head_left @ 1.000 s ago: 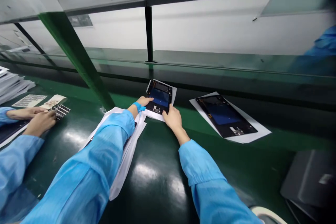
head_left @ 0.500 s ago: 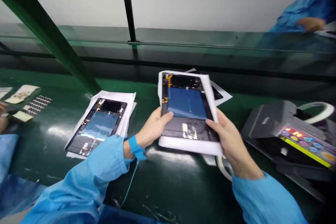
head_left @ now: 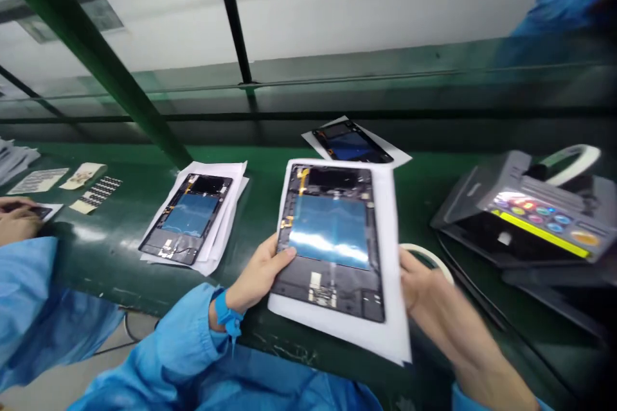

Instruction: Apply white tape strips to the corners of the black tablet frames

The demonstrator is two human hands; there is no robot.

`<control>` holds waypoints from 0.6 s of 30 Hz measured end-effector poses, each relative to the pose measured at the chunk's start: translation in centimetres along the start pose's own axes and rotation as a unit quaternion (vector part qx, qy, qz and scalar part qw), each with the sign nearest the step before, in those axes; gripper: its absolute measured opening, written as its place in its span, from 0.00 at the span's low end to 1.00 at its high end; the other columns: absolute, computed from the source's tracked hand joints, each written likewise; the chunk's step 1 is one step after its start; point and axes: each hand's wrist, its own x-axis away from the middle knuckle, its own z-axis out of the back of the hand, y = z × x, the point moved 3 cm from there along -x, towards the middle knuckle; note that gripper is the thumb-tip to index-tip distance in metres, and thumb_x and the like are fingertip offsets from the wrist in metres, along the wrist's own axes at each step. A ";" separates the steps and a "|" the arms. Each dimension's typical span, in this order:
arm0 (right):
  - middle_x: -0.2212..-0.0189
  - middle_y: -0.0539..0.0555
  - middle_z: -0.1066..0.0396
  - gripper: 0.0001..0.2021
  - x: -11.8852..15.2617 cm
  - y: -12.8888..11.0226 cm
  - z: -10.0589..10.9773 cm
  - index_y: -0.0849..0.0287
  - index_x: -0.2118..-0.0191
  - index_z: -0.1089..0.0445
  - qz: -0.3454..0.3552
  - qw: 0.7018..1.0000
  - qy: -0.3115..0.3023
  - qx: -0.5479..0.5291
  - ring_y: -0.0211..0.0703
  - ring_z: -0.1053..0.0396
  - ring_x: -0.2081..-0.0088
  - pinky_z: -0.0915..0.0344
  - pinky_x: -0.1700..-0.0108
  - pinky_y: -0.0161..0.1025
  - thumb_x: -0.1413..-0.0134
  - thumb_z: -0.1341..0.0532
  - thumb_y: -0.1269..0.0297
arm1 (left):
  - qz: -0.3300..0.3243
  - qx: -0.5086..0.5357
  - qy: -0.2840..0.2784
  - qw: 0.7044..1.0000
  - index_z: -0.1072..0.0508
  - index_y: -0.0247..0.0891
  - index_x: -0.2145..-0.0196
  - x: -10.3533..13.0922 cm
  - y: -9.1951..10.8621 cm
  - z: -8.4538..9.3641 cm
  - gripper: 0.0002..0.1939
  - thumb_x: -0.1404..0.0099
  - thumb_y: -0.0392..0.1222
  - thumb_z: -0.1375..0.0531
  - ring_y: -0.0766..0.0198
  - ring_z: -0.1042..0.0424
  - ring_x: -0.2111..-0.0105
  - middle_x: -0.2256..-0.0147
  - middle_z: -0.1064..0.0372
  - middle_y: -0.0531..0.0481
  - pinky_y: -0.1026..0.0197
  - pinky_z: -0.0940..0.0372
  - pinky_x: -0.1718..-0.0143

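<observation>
An opened tablet housing [head_left: 332, 218] with a blue panel and orange flex strips lies on white paper sheets [head_left: 393, 270] in front of me. My left hand [head_left: 258, 270] grips its left edge, thumb on top. At the right edge of the paper is my right hand [head_left: 434, 298], blurred, its fingers partly hidden behind the sheets. Another opened housing [head_left: 187, 218] rests on papers to the left. Behind the held one, a third housing [head_left: 351, 141] lies on a white sheet. A blue band is around my left wrist.
A grey machine [head_left: 535, 205] with lit buttons stands at the right, a roll of white tape [head_left: 429, 257] near it. Sticker sheets [head_left: 99, 196] lie at the left, by a co-worker's hands [head_left: 19, 221]. A green post [head_left: 106, 77] slants down behind the bench.
The held housing and paper have come closer and lower, uncovering the housing behind. My right thumb has left the housing's face. The view has shifted, showing more of the left side.
</observation>
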 end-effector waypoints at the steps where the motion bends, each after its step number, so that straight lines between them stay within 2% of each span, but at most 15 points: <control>1: 0.53 0.59 0.25 0.27 0.8 0.5 -0.1 0.51 0.34 0.43 -0.024 0.998 -0.031 -0.047 0.49 0.25 0.57 0.27 0.61 0.47 0.31 0.60 0.50 | 0.019 -0.018 0.008 1.000 0.29 0.36 0.47 -0.1 -1.2 0.4 0.24 0.36 0.52 0.37 0.53 0.29 0.49 0.50 0.27 0.45 0.56 0.37 0.46; 2: 0.53 0.58 0.24 0.27 1.7 1.1 0.2 0.50 0.33 0.45 -0.043 0.996 -0.044 -0.069 0.48 0.24 0.58 0.27 0.60 0.46 0.32 0.56 0.50 | 0.034 -0.041 0.011 0.999 0.30 0.35 0.46 -0.2 -2.2 0.8 0.25 0.36 0.52 0.38 0.52 0.30 0.49 0.50 0.27 0.44 0.55 0.37 0.45; 3: 0.52 0.57 0.24 0.27 2.6 1.6 0.9 0.50 0.33 0.45 -0.050 0.997 -0.023 -0.049 0.47 0.24 0.59 0.27 0.59 0.45 0.33 0.51 0.50 | 0.042 -0.069 0.009 0.997 0.30 0.35 0.46 -0.3 -2.9 1.0 0.25 0.35 0.53 0.38 0.51 0.30 0.49 0.49 0.28 0.44 0.54 0.37 0.44; 4: 0.52 0.56 0.25 0.27 3.4 2.1 2.1 0.50 0.34 0.43 -0.047 0.998 0.030 0.023 0.47 0.24 0.58 0.28 0.56 0.45 0.36 0.45 0.51 | 0.042 -0.104 0.005 0.994 0.31 0.36 0.45 -0.3 -3.3 1.1 0.25 0.34 0.53 0.39 0.51 0.31 0.47 0.47 0.29 0.44 0.53 0.39 0.42; 5: 0.52 0.57 0.25 0.26 4.2 2.5 3.7 0.50 0.36 0.39 -0.034 0.985 0.104 0.132 0.48 0.25 0.57 0.29 0.54 0.46 0.39 0.41 0.53 | 0.035 -0.144 0.000 0.989 0.32 0.37 0.44 -0.4 -3.5 1.1 0.25 0.34 0.52 0.40 0.51 0.33 0.45 0.45 0.31 0.44 0.52 0.41 0.40; 6: 0.53 0.57 0.24 0.25 4.8 2.7 5.5 0.52 0.39 0.35 -0.013 0.949 0.180 0.258 0.50 0.25 0.56 0.30 0.54 0.46 0.42 0.38 0.55 | 0.025 -0.185 -0.005 0.982 0.34 0.38 0.42 -0.4 -3.4 1.1 0.25 0.32 0.52 0.41 0.51 0.35 0.42 0.42 0.34 0.44 0.52 0.43 0.38; 7: 0.55 0.59 0.24 0.24 5.4 2.7 7.3 0.55 0.43 0.32 0.015 0.892 0.245 0.379 0.53 0.25 0.56 0.31 0.54 0.47 0.44 0.35 0.57 | 0.015 -0.223 -0.011 0.975 0.36 0.39 0.40 -0.4 -3.3 1.1 0.26 0.31 0.51 0.42 0.52 0.37 0.40 0.40 0.36 0.45 0.52 0.45 0.36; 8: 0.57 0.60 0.23 0.23 5.6 2.7 9.0 0.58 0.45 0.30 0.047 0.829 0.286 0.479 0.55 0.26 0.57 0.32 0.56 0.47 0.47 0.33 0.59 | 0.010 -0.258 -0.019 0.966 0.39 0.40 0.38 -0.4 -3.1 1.1 0.26 0.30 0.51 0.43 0.53 0.38 0.40 0.39 0.37 0.45 0.53 0.45 0.36; 9: 0.60 0.60 0.23 0.23 5.5 2.6 10.4 0.61 0.48 0.29 0.081 0.775 0.296 0.553 0.55 0.25 0.60 0.33 0.59 0.46 0.49 0.32 0.60 | 0.016 -0.291 -0.031 0.956 0.41 0.41 0.37 -0.3 -2.9 1.1 0.27 0.30 0.51 0.45 0.53 0.36 0.41 0.40 0.36 0.45 0.53 0.42 0.38; 10: 0.63 0.60 0.23 0.22 5.0 2.6 11.5 0.63 0.50 0.29 0.112 0.734 0.292 0.602 0.54 0.26 0.63 0.34 0.62 0.45 0.50 0.31 0.60 | 0.030 -0.325 -0.044 0.944 0.42 0.42 0.36 -0.3 -2.7 1.1 0.27 0.29 0.51 0.46 0.54 0.32 0.45 0.44 0.32 0.45 0.54 0.37 0.43; 11: 0.64 0.60 0.23 0.21 4.4 2.6 12.4 0.64 0.52 0.28 0.142 0.707 0.278 0.635 0.51 0.27 0.66 0.36 0.65 0.43 0.51 0.30 0.61 | 0.048 -0.365 -0.056 0.928 0.43 0.41 0.36 -0.2 -2.6 1.2 0.27 0.29 0.51 0.47 0.54 0.27 0.51 0.49 0.28 0.46 0.55 0.33 0.50; 12: 0.65 0.59 0.22 0.20 3.7 2.5 13.1 0.64 0.53 0.28 0.163 0.688 0.262 0.657 0.48 0.28 0.68 0.37 0.67 0.42 0.51 0.30 0.61 | 0.063 -0.410 -0.064 0.908 0.43 0.41 0.35 -0.1 -2.4 1.4 0.28 0.29 0.51 0.48 0.54 0.24 0.58 0.57 0.25 0.48 0.56 0.31 0.57; 14: 0.66 0.56 0.22 0.17 2.1 2.5 13.7 0.63 0.56 0.28 0.188 0.661 0.242 0.684 0.45 0.31 0.71 0.40 0.69 0.42 0.51 0.30 0.61 | 0.065 -0.505 -0.063 0.858 0.41 0.39 0.36 0.0 -2.0 2.0 0.27 0.29 0.51 0.49 0.55 0.24 0.70 0.68 0.25 0.51 0.58 0.33 0.68; 16: 0.68 0.55 0.23 0.16 1.0 2.6 13.6 0.61 0.58 0.27 0.201 0.638 0.236 0.705 0.46 0.31 0.71 0.43 0.69 0.43 0.50 0.30 0.59 | 0.032 -0.583 -0.043 0.810 0.38 0.38 0.38 0.1 -1.5 2.8 0.26 0.30 0.50 0.50 0.56 0.26 0.73 0.71 0.26 0.52 0.59 0.35 0.71; 18: 0.69 0.54 0.23 0.14 0.5 3.0 13.3 0.60 0.59 0.27 0.208 0.631 0.228 0.712 0.46 0.32 0.70 0.45 0.68 0.44 0.50 0.31 0.59 | -0.018 -0.627 -0.015 0.779 0.35 0.39 0.40 0.3 -1.0 3.6 0.24 0.29 0.51 0.50 0.57 0.25 0.72 0.68 0.26 0.51 0.59 0.35 0.72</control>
